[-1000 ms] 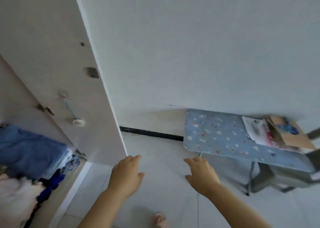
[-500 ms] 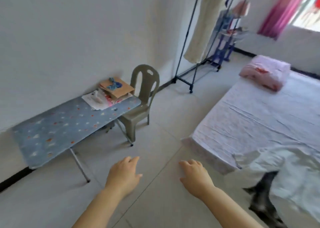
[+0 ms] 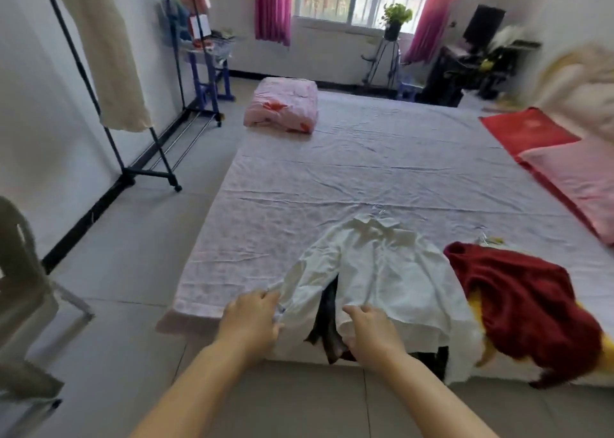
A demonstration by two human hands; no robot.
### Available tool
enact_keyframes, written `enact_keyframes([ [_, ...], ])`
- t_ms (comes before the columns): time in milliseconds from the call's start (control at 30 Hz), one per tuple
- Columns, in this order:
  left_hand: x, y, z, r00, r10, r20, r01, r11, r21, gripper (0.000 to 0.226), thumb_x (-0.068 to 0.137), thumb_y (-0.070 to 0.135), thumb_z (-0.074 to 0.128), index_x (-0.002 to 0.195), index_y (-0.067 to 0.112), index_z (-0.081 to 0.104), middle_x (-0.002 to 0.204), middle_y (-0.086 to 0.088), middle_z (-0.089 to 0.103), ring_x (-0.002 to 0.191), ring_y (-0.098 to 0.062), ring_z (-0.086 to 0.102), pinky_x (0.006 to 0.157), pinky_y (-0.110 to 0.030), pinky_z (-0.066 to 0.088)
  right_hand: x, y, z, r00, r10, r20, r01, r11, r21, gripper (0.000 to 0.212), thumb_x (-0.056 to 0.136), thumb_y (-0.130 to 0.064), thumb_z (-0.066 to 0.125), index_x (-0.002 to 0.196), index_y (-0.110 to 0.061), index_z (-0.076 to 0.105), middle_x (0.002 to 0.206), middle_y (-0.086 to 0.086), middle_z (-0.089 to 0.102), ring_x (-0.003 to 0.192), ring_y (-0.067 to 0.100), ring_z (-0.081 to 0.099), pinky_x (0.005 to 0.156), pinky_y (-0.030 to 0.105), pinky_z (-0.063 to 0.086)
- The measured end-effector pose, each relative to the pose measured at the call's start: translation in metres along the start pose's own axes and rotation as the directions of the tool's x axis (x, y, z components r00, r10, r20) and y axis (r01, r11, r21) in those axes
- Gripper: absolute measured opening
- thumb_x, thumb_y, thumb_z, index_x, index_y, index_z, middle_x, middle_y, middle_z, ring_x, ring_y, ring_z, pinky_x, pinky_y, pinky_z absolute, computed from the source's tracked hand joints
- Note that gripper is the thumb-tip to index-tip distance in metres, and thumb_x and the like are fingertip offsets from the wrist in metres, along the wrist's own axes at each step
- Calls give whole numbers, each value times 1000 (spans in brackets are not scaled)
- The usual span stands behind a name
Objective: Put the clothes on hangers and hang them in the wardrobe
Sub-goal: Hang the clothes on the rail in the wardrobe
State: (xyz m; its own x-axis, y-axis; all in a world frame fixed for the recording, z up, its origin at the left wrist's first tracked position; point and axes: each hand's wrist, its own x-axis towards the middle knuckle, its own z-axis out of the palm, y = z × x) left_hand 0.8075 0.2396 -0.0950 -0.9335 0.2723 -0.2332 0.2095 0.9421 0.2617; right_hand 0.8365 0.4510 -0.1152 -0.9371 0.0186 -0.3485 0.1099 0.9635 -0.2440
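White shirt [image 3: 372, 271] lies spread face up on the near end of the bed [image 3: 332, 178], collar pointing away from the person and lower edge hanging over the mattress edge. The left hand [image 3: 249, 318] has its fingers curled round the cuff end of the shirt's left-lying sleeve, pinching the cloth. The right hand [image 3: 368, 331] sits on the shirt's front opening near the hem, fingers bent over the cloth edge and holding it. Both hands are thus at the shirt's near edge, one on either side of the gap in its front, and the rest of the shirt stretches away from them.

Through that gap, and below the hem, a dark garment [image 3: 327, 328] shows from under the shirt, between the two hands. Something thin and pale lies just past the shirt's collar; it is too small to tell what it is.

Just beside the shirt on its right, a dark red garment [image 3: 518, 298] lies crumpled over a yellow one [image 3: 478, 308], its edge touching the shirt's side. Well beyond the shirt's collar a folded pink quilt [image 3: 282, 105] rests at the far left corner of the bed. Far right of the shirt are a red pillow [image 3: 531, 132] and a pink pillow [image 3: 578, 178]. Left of the shirt, across the tiled floor, stands a black clothes rack [image 3: 146, 158] with a cream garment [image 3: 106, 55] hanging on it, and nearer, a grey plastic chair [image 3: 20, 271].
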Motion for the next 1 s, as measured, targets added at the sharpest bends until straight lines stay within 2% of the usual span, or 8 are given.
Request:
enact_keyframes([
  [233, 101, 54, 5, 985, 157, 75, -158, 987, 9, 57, 90, 43, 50, 140, 27, 29, 139, 5, 40, 123, -20, 42, 100, -34, 35, 50, 67, -17, 984, 175, -20, -172, 979, 106, 55, 90, -29, 54, 141, -26, 32, 137, 0, 40, 127, 20, 35, 105, 31, 32],
  [367, 164, 68, 3, 965, 230, 122, -231, 973, -4, 53, 90, 42, 49, 138, 27, 31, 138, 5, 40, 124, -18, 40, 97, -32, 36, 88, 91, -31, 963, 271, -9, -267, 954, 133, 56, 90, -32, 53, 141, -26, 32, 136, 0, 40, 125, 20, 37, 102, 32, 37],
  [600, 257, 87, -8, 937, 315, 149, -317, 948, -11, 57, 91, 40, 50, 141, 26, 28, 139, 5, 39, 126, -19, 39, 98, -32, 37, 152, 125, -62, 940, 340, -33, -333, 934, 130, 54, 91, -32, 53, 141, -27, 31, 134, 0, 42, 124, 20, 39, 99, 30, 39],
  [833, 331, 118, -2, 938, 300, 173, -302, 953, -13, 57, 92, 41, 48, 141, 26, 27, 135, 7, 41, 119, -18, 44, 94, -31, 39, 226, 171, -88, 943, 332, -5, -329, 935, 133, 53, 91, -30, 54, 140, -25, 33, 136, 1, 42, 126, 21, 37, 101, 31, 37],
  [1000, 395, 146, 15, 966, 199, 164, -192, 980, -54, 56, 92, 39, 48, 142, 25, 27, 137, 7, 40, 121, -17, 44, 95, -30, 39, 317, 225, -106, 968, 247, 51, -252, 958, 134, 51, 91, -28, 54, 139, -25, 37, 138, 2, 42, 129, 23, 35, 103, 33, 35],
])
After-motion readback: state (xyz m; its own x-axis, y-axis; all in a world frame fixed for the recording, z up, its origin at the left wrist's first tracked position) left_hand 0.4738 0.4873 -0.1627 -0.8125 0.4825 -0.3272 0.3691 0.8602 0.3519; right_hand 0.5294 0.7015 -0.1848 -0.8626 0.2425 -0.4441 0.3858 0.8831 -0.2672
